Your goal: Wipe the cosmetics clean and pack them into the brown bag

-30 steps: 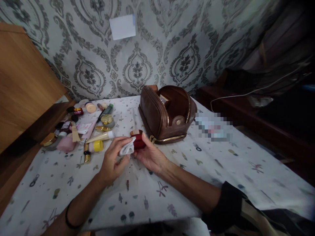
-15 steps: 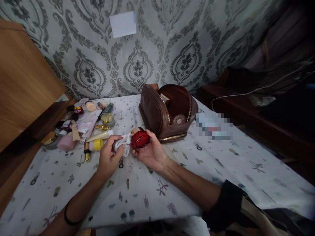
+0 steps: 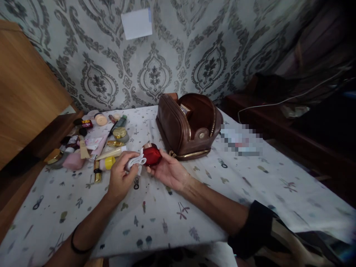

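Note:
My right hand [image 3: 171,172] is closed around a red glass bottle [image 3: 152,155], perhaps perfume, which is tilted with its lighter top part pointing away from me. A crumpled white cloth [image 3: 136,162] is pinched in my left hand [image 3: 122,174], its edge touching the bottle's left side. Just beyond my right hand stands a brown leather toiletry bag [image 3: 178,129]. Its zipped top gapes wide, and a small pale item [image 3: 184,109] shows inside. To the left of my left hand lie a yellow-capped tube [image 3: 107,162] and a gold lipstick-like tube [image 3: 97,172].
Several cosmetics crowd the table's left side, among them a gold-lidded jar [image 3: 120,134], a pink bottle [image 3: 73,160] and a cream tube [image 3: 109,152]. A blurred-out item [image 3: 241,140] lies right of the bag. A wooden panel [image 3: 30,81] rises at left; a white cable [image 3: 267,106] runs at right.
The red bottle has turned and shifted slightly left in my right hand, closer against the cloth. The cloth is now folded more tightly in my left hand. The view has moved slightly.

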### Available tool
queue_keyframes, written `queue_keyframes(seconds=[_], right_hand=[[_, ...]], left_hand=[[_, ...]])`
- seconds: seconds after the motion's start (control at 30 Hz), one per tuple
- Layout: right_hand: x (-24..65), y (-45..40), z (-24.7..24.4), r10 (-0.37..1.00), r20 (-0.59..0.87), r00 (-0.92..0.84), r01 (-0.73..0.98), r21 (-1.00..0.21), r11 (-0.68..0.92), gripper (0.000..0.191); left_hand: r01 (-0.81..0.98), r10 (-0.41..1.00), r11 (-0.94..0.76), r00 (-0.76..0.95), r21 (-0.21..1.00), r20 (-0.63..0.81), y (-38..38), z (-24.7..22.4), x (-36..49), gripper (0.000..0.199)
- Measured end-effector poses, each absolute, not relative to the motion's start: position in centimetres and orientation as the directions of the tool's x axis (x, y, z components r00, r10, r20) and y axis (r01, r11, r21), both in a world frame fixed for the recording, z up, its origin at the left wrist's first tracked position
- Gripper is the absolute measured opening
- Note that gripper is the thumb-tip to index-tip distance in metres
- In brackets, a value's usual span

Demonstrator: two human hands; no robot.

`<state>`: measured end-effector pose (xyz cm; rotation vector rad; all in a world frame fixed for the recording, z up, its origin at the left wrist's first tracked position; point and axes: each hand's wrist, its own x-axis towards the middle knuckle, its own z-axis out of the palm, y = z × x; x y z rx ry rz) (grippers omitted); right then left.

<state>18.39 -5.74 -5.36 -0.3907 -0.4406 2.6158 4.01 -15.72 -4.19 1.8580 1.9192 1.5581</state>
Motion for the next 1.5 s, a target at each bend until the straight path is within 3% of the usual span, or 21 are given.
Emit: queue_keyframes(seconds=[0.13, 0.3, 0.43, 0.57, 0.8, 1.1, 1.33, 1.5], right_hand=[[18.3, -5.7, -5.9, 0.453, -0.219, -0.864, -0.372, -0.326, -0.869, 0.025], [18.2, -5.9, -5.4, 0.543, -0.2, -0.816, -0.472, -0.311, -0.825, 0.035], [18.4, -6.0, -5.1, 0.567, -0.199, -0.799, -0.483, -0.348, -0.803, 0.025], [18.4, -6.2, -5.2, 0.536, -0.228, -0.813, -0.434, -0.376, -0.819, 0.022], [18.3, -6.4, -5.1, 0.519, -0.261, -0.814, -0.413, -0.37, -0.833, 0.027], [18.2, -6.1, -5.3, 0.485, -0.232, -0.843, -0.387, -0.366, -0.847, 0.019], [18.3, -6.2, -4.7, 0.482, -0.289, -0.827, -0.411, -0.274, -0.87, 0.038], [18.4, -5.9, -5.3, 0.474, -0.298, -0.829, -0.389, -0.301, -0.871, 0.039]], left_hand=[[0.71, 0.784, -0.294, -0.203, 0.64, 0.587, -15.7, -4.0, 4.1, 0.027], [0.625, 0.81, -0.401, -0.1, 0.67, 0.578, -15.9, -3.5, 4.7, 0.028], [0.549, 0.824, -0.305, -0.258, 0.778, 0.505, -15.8, -3.5, 4.7, 0.021], [0.559, 0.794, -0.206, -0.383, 0.803, 0.471, -15.3, -4.0, 4.4, 0.019], [0.61, 0.796, -0.234, -0.326, 0.757, 0.509, -15.4, -4.6, 4.4, 0.024], [0.609, 0.777, -0.238, -0.349, 0.757, 0.525, -15.5, -4.3, 3.9, 0.022], [0.613, 0.805, -0.313, -0.234, 0.725, 0.546, -15.6, -4.0, 4.1, 0.03], [0.541, 0.826, -0.251, -0.313, 0.803, 0.469, -15.5, -4.0, 4.1, 0.025]])
